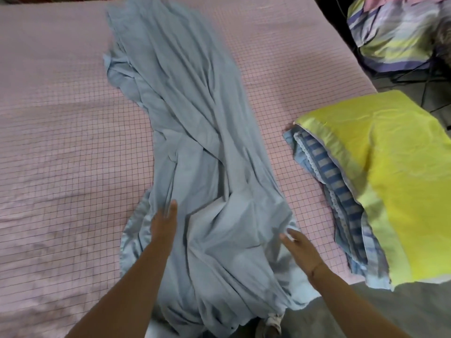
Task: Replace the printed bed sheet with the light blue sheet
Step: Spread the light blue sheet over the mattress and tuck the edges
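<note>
The light blue sheet (pixel 195 142) lies bunched in a long rumpled strip down the middle of the bed, from the far edge to the near edge, where it hangs over. It rests on a pink covering with a thin dark grid (pixel 61 142). My left hand (pixel 164 222) lies flat on the sheet's left part near me, fingers stretched out. My right hand (pixel 299 247) hovers with spread fingers at the sheet's right edge; I cannot tell whether it touches. Neither hand grips cloth.
A yellow and blue striped pillow stack (pixel 390 186) sits on the bed's near right corner. A heap of printed bedding (pixel 395 32) rests beyond the bed at the upper right. Grey floor shows at the lower right.
</note>
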`<state>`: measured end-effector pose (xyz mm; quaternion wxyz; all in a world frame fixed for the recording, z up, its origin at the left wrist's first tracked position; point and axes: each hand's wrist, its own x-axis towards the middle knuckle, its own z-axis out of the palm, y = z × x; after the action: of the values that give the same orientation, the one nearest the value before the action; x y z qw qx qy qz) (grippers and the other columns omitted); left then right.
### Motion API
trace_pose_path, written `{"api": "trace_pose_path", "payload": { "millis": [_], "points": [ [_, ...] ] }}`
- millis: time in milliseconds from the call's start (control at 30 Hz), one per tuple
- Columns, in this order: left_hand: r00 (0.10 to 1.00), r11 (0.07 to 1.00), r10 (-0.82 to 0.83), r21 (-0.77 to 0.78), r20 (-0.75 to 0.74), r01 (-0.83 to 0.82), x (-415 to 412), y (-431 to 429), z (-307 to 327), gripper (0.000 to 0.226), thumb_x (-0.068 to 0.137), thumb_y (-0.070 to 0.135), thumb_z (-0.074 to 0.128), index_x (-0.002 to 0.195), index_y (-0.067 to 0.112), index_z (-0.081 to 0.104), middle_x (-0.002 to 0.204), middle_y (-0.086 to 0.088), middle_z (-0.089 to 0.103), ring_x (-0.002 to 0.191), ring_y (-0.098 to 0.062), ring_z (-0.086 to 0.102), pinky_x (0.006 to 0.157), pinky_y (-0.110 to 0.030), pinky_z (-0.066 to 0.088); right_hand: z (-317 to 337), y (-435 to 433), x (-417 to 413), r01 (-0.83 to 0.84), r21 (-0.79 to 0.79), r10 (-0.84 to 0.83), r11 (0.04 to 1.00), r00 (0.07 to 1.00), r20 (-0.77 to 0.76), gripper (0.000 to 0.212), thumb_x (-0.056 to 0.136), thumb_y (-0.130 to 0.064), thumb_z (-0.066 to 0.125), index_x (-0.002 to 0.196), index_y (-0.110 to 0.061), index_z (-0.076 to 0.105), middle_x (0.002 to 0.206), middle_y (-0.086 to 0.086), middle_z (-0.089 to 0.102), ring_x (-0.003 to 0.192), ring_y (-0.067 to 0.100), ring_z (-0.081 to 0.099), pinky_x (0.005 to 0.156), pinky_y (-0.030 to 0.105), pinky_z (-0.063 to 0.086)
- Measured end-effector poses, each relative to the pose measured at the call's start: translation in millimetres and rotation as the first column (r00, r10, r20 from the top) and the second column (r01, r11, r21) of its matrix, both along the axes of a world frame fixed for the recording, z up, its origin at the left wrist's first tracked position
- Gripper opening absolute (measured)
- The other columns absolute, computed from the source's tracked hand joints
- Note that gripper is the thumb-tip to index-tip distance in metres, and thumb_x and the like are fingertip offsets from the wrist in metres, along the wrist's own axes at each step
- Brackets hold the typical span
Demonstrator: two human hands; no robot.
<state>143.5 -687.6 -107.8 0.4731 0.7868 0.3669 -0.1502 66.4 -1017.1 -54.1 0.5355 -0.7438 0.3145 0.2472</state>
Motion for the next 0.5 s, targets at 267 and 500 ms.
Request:
{"api": "trace_pose_path", "payload": {
  "millis": [267, 500],
  "points": [
    [0.994, 0.988, -0.103, 0.116, -0.018, 0.105, 57.3, 33.6, -19.9, 0.096, 0.078, 0.077, 0.050, 0.145, 0.008, 0.038, 0.141, -0.017, 0.047, 0.126, -0.038, 0.048, 0.102, -0.048, 0.041, -53.9, -52.1, -11.7, 0.042, -0.213, -0.066, 0.976, 0.992, -0.107, 0.081, 0.080, -0.033, 0.076, 0.145, -0.011, 0.034, 0.149, 0.013, 0.037, 0.136, 0.036, 0.036, 0.110, 0.050, 0.031],
    [0.996, 0.994, 0.071, -0.084, -0.044, -0.075, 108.7, 42.2, -53.0, 0.127, 0.049, 0.092, 0.062, 0.148, 0.017, 0.033, 0.150, -0.009, 0.041, 0.135, -0.033, 0.041, 0.110, -0.054, 0.035, -75.7, -59.6, -26.2, 0.016, -0.238, -0.073, 0.971, 0.969, -0.235, 0.067, 0.077, -0.028, 0.079, 0.131, -0.006, 0.046, 0.118, 0.007, 0.052, 0.104, 0.022, 0.048, 0.099, 0.038, 0.037]
  ]
}}
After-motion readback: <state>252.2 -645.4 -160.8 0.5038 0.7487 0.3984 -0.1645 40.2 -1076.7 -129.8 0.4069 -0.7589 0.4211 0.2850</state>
